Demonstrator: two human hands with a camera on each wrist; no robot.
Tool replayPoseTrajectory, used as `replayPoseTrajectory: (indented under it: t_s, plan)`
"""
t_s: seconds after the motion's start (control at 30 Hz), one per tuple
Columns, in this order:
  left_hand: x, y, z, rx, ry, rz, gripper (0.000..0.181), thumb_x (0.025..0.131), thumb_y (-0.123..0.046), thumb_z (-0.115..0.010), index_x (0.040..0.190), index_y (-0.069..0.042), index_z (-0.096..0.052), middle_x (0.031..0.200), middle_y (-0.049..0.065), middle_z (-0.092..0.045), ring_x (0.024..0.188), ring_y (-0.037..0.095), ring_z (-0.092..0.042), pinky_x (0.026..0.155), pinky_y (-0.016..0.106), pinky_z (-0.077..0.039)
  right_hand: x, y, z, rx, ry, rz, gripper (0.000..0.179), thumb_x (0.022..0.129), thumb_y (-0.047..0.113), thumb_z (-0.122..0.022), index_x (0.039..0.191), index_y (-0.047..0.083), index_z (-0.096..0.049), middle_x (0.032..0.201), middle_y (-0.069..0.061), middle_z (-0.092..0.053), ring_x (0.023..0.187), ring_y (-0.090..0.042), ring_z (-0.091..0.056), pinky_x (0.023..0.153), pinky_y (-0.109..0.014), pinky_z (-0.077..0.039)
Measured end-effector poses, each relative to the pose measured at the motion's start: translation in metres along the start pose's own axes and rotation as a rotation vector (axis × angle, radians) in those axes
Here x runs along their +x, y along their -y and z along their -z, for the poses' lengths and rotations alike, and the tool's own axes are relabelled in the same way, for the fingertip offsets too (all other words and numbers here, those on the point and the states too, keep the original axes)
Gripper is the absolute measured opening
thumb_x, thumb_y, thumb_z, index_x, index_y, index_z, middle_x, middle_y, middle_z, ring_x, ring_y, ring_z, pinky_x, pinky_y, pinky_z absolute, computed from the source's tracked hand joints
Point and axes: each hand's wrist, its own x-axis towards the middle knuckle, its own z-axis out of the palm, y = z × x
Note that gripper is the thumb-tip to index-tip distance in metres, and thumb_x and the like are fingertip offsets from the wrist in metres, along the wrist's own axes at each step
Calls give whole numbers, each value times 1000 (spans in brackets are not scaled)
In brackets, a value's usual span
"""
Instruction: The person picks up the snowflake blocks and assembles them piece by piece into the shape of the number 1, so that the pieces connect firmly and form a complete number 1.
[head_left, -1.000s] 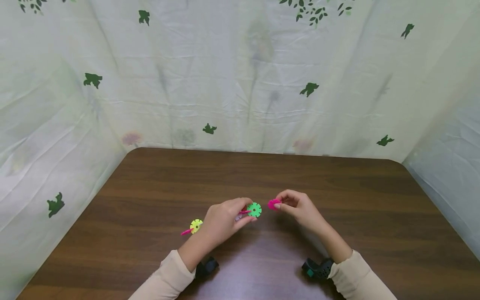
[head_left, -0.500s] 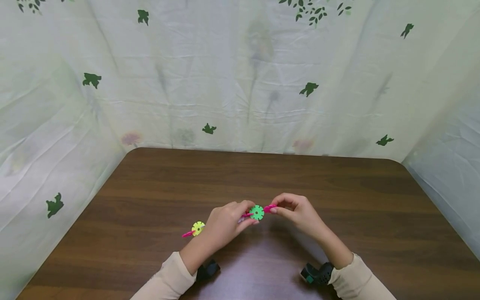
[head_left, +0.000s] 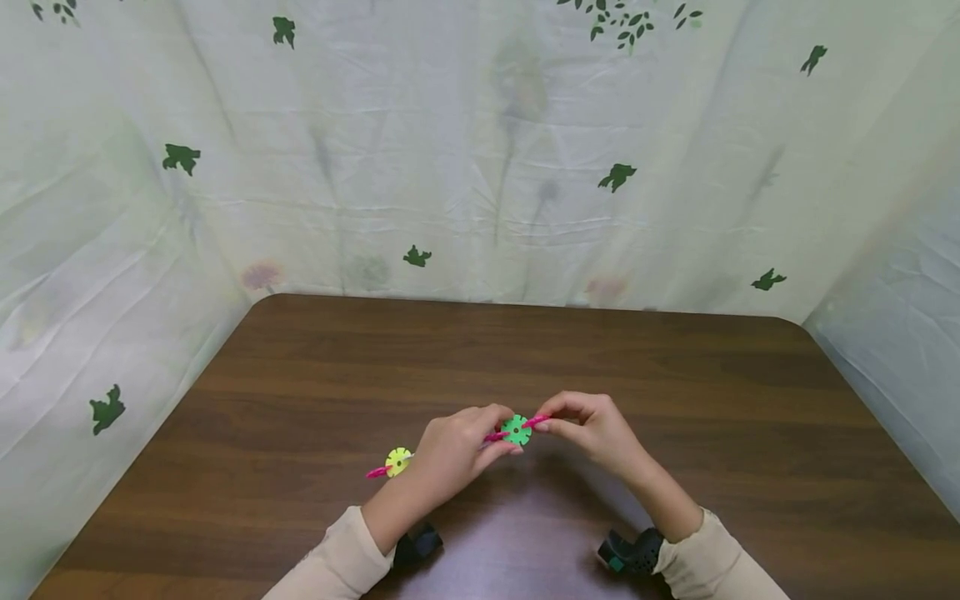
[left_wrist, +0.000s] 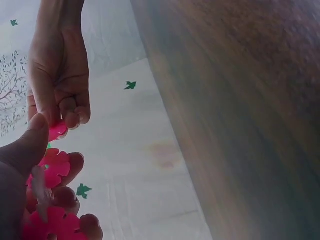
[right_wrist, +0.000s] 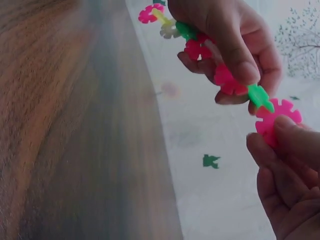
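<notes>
My left hand [head_left: 459, 442] grips a chain of notched plastic discs joined slot to slot. From its far end the chain runs through a pink disc [right_wrist: 148, 14], a yellow disc [head_left: 397, 460], a whitish disc [right_wrist: 170, 29] and more beyond. A green disc [head_left: 516, 431] forms the end by my left thumb and fingertips. Between thumb and fingers, my right hand [head_left: 596, 421] pinches another pink disc [right_wrist: 281, 111]. Its edge meets the green disc, the two standing crosswise. My left fingers cover part of the chain's middle.
Both hands are above a brown wooden table [head_left: 480, 350]. A pale curtain [head_left: 480, 167] with green bird and leaf prints hangs behind and at the sides. Dark wrist cameras, one of them a black device [head_left: 630, 552], sit under the cream sleeves [head_left: 716, 554].
My right hand has brought its pink disc leftward to the green disc, closing the gap between them. The left hand with the chain has shifted slightly right and toward me.
</notes>
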Motion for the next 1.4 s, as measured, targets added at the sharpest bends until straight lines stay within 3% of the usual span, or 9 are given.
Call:
replayPoseTrajectory:
  t_s: [0.17, 0.3, 0.5, 0.67, 0.8, 0.97, 1.1, 1.23, 1.4]
  plan:
    - [1, 0, -1, 15, -14, 10, 38, 72, -33, -74, 100, -13, -59, 80, -5, -62, 64, 6, -54, 48, 20, -43, -3, -13, -2, 20, 25, -91, 22, 76, -9, -65, 97, -3, -60, 88, -11, -61, 77, -18, -58, 68, -30, -49]
    - [2, -3, -1, 16, -2, 6, 38, 74, -33, -73, 102, -12, -59, 87, -4, -63, 70, 7, -57, 51, 22, -45, -4, -17, -6, 125, 52, -207, 27, 79, -2, -65, 104, -4, -57, 95, -14, -60, 80, -17, -59, 68, -30, -50]
    - [4, -8, 3, -52, 77, 43, 49, 75, -34, -72, 113, -10, -53, 99, -3, -61, 78, 7, -56, 59, 23, -47, -5, -18, -3, 226, 4, -284, 25, 79, -3, -64, 102, -8, -56, 90, -16, -59, 74, -16, -59, 67, -29, -51]
    - [6, 0, 13, -233, 183, 181, 48, 79, -31, -69, 118, -10, -50, 104, -2, -59, 80, 4, -57, 66, 22, -47, -5, -21, 15, 235, -37, -301, 24, 79, -4, -64, 101, -10, -56, 88, -12, -60, 71, -18, -60, 68, -34, -51]
    - [8, 14, 18, -431, 276, 293, 31, 83, -22, -65, 110, -9, -55, 91, -4, -60, 78, 5, -57, 68, 23, -47, -5, -22, 31, 238, -73, -319, 24, 79, -4, -63, 101, -9, -55, 88, -9, -60, 70, -17, -60, 68, -32, -51]
    - [6, 21, 15, -605, 374, 347, 21, 85, -11, -62, 106, -6, -59, 83, -5, -60, 75, 8, -57, 67, 24, -48, -5, -21, 41, 240, -110, -339, 24, 81, -1, -63, 103, -7, -55, 89, -7, -59, 70, -16, -59, 69, -33, -51]
    - [4, 13, 4, -689, 386, 357, 28, 84, -6, -62, 112, -7, -56, 82, -3, -60, 72, 10, -58, 66, 25, -48, -1, -23, 39, 272, -171, -327, 34, 81, -3, -62, 113, -2, -51, 97, -12, -55, 75, -17, -59, 72, -39, -50]
    - [3, -1, -5, -787, 381, 388, 51, 82, -4, -64, 127, -11, -41, 82, 0, -57, 69, 14, -60, 63, 24, -49, 6, -26, 35, 266, -237, -352, 39, 81, -2, -62, 117, 3, -46, 104, -17, -49, 80, -18, -57, 75, -42, -48]
    - [4, -15, -15, -851, 364, 428, 65, 80, -2, -65, 134, -15, -32, 80, 3, -56, 63, 19, -62, 59, 25, -50, 15, -38, 32, 215, -197, -414, 39, 82, 4, -64, 117, -3, -49, 96, -13, -51, 77, -21, -57, 76, -41, -48]
